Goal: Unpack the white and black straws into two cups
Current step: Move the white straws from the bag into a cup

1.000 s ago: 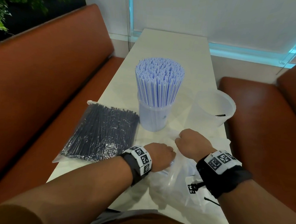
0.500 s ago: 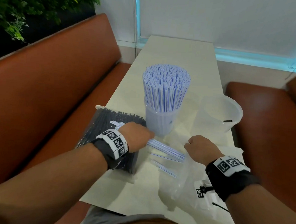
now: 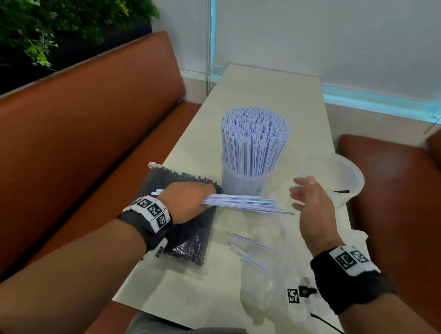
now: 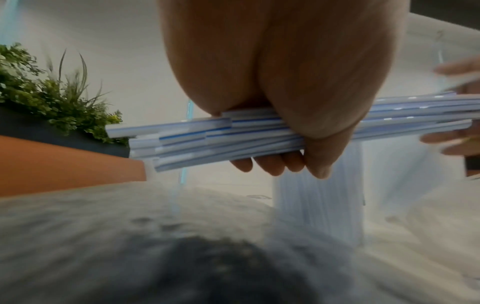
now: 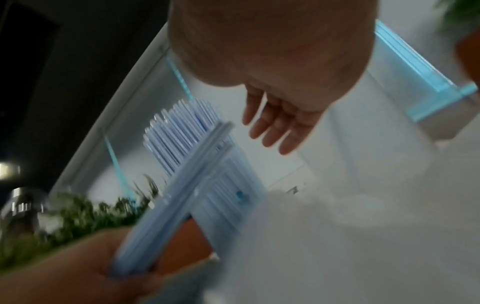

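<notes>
A small bundle of white straws point(image 3: 240, 203) is gripped sideways in the left hand point(image 3: 186, 203), fingers curled around it, above the bag of black straws point(image 3: 185, 216) lying on the table point(image 3: 270, 92). The right hand point(image 3: 312, 208) is held open near the bundle's free end, gripping nothing. Just behind, a cup point(image 3: 241, 183) stands packed with upright white straws; an almost empty cup point(image 3: 343, 174) is seen to its right. Two loose straws point(image 3: 250, 248) lie beside an empty clear bag point(image 3: 266, 285).

Left hand point(image 3: 186, 201) curled in a grip, right hand point(image 3: 312, 206) spread loose.
</notes>
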